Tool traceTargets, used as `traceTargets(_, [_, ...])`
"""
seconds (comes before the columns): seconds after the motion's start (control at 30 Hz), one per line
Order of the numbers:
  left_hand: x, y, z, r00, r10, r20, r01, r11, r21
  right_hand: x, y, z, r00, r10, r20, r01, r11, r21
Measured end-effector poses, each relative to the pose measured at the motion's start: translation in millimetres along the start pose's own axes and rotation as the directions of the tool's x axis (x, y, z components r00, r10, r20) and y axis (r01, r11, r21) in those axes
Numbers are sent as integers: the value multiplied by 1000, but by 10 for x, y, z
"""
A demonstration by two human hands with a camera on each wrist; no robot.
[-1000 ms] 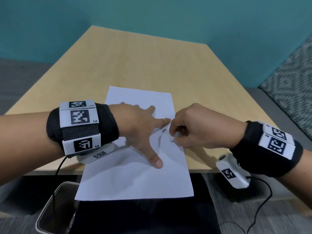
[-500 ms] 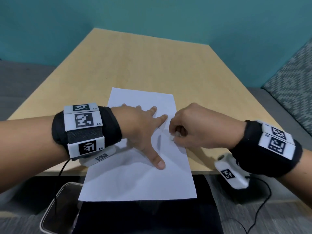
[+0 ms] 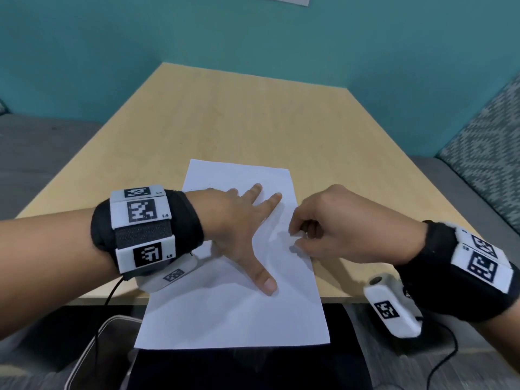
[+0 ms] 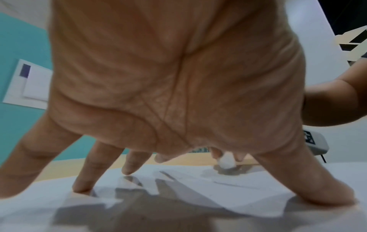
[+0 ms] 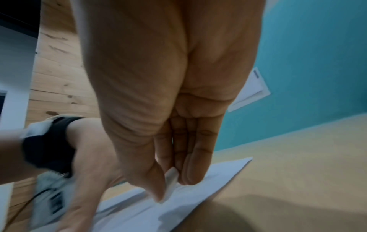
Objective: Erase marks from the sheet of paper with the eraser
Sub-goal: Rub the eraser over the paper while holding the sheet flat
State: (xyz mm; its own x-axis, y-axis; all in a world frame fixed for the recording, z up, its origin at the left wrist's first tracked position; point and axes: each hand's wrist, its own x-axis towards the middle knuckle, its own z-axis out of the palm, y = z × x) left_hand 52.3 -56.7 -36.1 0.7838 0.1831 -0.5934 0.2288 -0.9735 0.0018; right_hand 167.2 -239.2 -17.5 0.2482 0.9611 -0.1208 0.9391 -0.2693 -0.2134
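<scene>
Tan table (image 3: 253, 114), teal walls: paper (image 3: 233, 319) pinned flat by splayed left hand (image 3: 236, 229) against shifting, right hand (image 3: 337, 223) pinching white eraser (image 5: 170, 180) onto its right edge.

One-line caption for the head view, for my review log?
Left hand spread flat pins the sheet of paper while right hand pinches the eraser on it.

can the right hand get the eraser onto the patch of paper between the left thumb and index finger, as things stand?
Probably yes. The right hand pinches the eraser down on the sheet of paper, beside the bare wedge between the spread fingers of the left hand. Nothing lies in between.
</scene>
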Motion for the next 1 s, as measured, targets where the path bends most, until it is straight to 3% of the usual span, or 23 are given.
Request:
traceTargets(0.27, [-14, -561, -278, 1000, 16, 24, -16, 1000, -18, -263, -76, 203, 1000, -16, -9, 17, 995, 100])
traceTargets(0.4, [99, -671, -225, 993, 86, 86, -83, 996, -38, -245, -78, 116, 996, -18, 85, 6, 990, 142])
traceTargets(0.47, [126, -669, -218, 993, 92, 75, -90, 995, -32, -157, -43, 28, 995, 4, 97, -17, 992, 129])
traceTargets(0.67, [144, -599, -266, 997, 46, 55, -50, 996, 69, 377, 74, -43, 992, 91, -87, -88, 996, 31])
traceTargets(0.8, [185, -597, -273, 998, 40, 41, -44, 993, 111, 560, 30, 88, 991, 115, -68, -118, 992, -36])
traceTargets(0.93, [210, -602, -273, 998, 32, 45, -38, 990, 134, 521, -75, 100, 999, 28, 25, -25, 993, -112])
traceTargets(1.0, [202, -587, -281, 999, 25, 45, -31, 989, 142, 553, -47, 41, 998, 52, 29, -49, 992, -119])
